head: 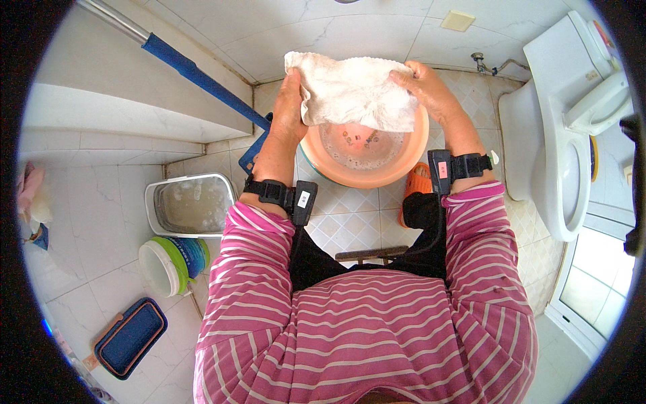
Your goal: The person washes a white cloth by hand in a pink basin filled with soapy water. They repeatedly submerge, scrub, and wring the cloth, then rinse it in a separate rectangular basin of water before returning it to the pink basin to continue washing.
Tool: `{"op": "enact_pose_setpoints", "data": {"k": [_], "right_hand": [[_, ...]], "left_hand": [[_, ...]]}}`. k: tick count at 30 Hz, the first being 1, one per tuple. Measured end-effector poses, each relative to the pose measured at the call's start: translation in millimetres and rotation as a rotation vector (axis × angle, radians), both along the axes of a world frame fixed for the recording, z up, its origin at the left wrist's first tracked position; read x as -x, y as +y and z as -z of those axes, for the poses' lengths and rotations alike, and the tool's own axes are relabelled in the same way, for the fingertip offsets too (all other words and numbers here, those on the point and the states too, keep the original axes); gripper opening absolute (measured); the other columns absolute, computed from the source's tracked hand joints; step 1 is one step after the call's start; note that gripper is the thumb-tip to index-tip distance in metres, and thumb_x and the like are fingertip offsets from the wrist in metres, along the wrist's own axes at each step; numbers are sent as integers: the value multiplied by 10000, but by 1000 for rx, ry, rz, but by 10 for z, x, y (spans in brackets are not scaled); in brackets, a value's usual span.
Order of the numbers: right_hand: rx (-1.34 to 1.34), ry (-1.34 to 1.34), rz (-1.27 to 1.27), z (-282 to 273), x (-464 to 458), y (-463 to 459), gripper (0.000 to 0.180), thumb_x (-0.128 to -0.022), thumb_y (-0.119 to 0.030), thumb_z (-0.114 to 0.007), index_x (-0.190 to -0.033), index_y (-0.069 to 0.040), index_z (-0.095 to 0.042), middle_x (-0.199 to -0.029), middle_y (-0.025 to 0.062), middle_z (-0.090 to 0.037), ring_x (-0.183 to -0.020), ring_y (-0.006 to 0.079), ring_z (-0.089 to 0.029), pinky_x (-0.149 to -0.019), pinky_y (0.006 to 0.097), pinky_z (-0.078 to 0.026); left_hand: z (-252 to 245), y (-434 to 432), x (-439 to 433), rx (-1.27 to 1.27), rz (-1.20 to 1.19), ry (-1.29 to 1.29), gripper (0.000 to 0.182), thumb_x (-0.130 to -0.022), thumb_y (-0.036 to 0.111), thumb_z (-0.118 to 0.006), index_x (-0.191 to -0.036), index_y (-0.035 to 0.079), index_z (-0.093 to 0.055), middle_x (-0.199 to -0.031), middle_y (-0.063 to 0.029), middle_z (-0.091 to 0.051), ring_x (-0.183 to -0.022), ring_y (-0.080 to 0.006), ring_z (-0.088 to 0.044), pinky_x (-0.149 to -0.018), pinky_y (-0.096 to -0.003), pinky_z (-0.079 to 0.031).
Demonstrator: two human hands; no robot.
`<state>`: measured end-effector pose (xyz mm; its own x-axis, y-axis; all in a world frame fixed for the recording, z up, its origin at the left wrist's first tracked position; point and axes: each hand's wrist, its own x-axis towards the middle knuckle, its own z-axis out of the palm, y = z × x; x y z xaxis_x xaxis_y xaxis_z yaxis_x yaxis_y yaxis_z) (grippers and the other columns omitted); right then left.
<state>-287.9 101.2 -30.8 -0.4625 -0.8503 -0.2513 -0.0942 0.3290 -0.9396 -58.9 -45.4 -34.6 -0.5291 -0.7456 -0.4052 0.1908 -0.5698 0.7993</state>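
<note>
Stretched between my two hands is a damp-looking white cloth (358, 93), raised over the far part of an orange plastic basin (368, 179). My left hand (290, 101) grips its left edge, with the thumb on top. The right edge is pinched between the thumb and fingers of my right hand (421, 86). Soapy water (363, 146) stands in the basin, and a printed pattern shows at its bottom. The cloth hides the basin's far rim. Each wrist bears a strapped black device.
A blue mop handle (202, 83) leans at the left, near a grey-white tub (229, 189) of cloudy water. Below are a green-and-white bucket (176, 265) and a dark blue container (131, 338). A white toilet (535, 146) stands at the right. An orange slipper (416, 184) is beside the basin.
</note>
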Motion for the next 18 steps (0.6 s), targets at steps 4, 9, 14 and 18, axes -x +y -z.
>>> {"op": "enact_pose_setpoints", "data": {"k": [4,9,14,18], "right_hand": [[104,-270,35,9,15,32,378,-878,-330,-682,-1049,2,-620,-933,80,-646,-836,149,-616,-714,274,-511],[144,-337,32,-97,51,52,276,-913,-197,-643,-1111,-11,-591,-987,48,-639,-879,125,-616,-769,264,-521],[153,115,-42,-308,-156,42,191,-884,-147,-637,-1051,-53,-640,-979,19,-640,-890,117,-607,-767,279,-508],[350,424,-490,-327,-664,85,181,-811,-100,-634,-987,-104,-674,-928,49,-628,-866,180,-622,-758,310,-505]], "left_hand": [[73,-54,-12,37,63,-3,495,-1007,383,-457,-1367,44,-432,-1346,-134,-514,-1182,-263,-552,-982,-401,-483],[191,-116,-42,172,150,-207,373,-987,276,-486,-1279,46,-520,-1160,-97,-602,-1053,-220,-581,-893,-380,-497],[187,-140,-18,364,155,-555,303,-975,233,-494,-1245,104,-543,-1056,-58,-615,-983,-182,-575,-858,-356,-483],[85,-171,-44,84,-75,-51,390,-1028,296,-431,-1381,131,-405,-1170,-63,-579,-1029,-223,-600,-858,-396,-535]]}}
